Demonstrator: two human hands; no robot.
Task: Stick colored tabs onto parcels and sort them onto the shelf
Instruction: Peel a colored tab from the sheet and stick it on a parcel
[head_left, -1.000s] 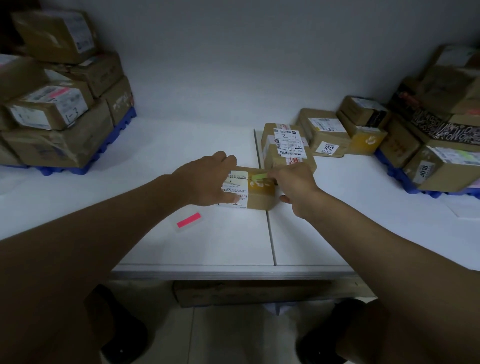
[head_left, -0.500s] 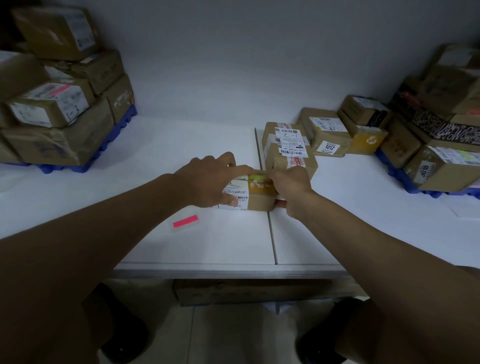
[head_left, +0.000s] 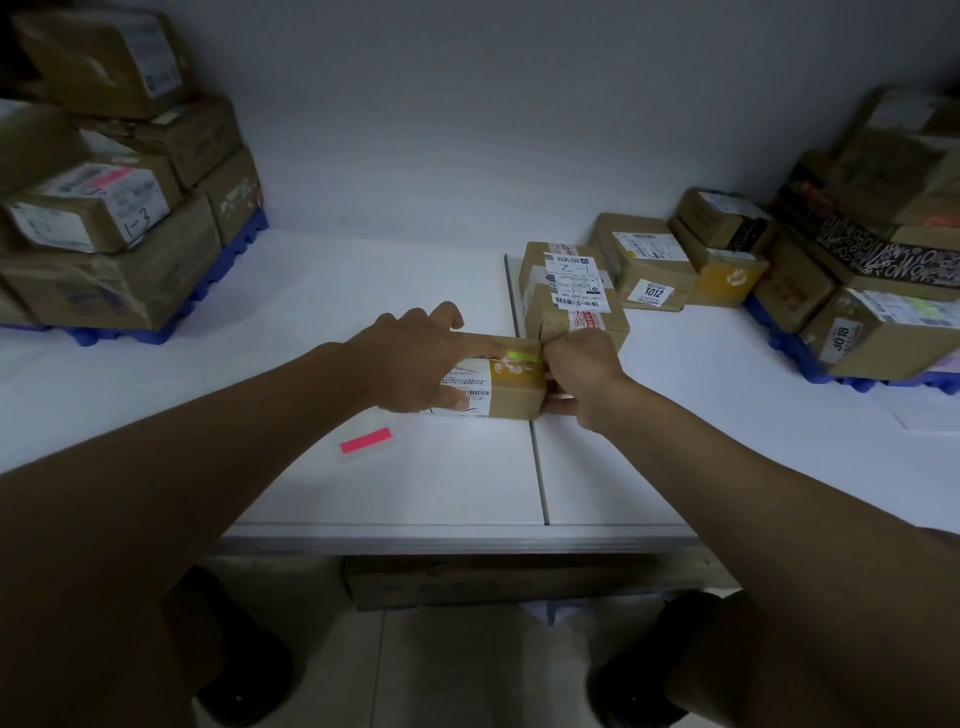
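Note:
A small brown parcel (head_left: 511, 392) with a white label lies on the white table (head_left: 363, 291) near the middle seam. A green tab (head_left: 517, 356) sits on its top face. My left hand (head_left: 415, 364) lies over the parcel's left half, index finger stretched along the top towards the tab, thumb on the front label. My right hand (head_left: 579, 371) grips the parcel's right end with curled fingers. A pink tab (head_left: 365, 440) on clear backing lies on the table, left of and nearer than the parcel.
Several labelled parcels (head_left: 569, 291) stand behind and to the right. Stacks of parcels rest on blue pallets at the far left (head_left: 104, 228) and far right (head_left: 872, 291). The table's front edge (head_left: 467, 540) is close, with a cardboard box beneath it.
The green tab went from my right fingers onto the parcel's top. My left index finger has stretched along the top towards it, and my right hand has closed round the parcel's right end.

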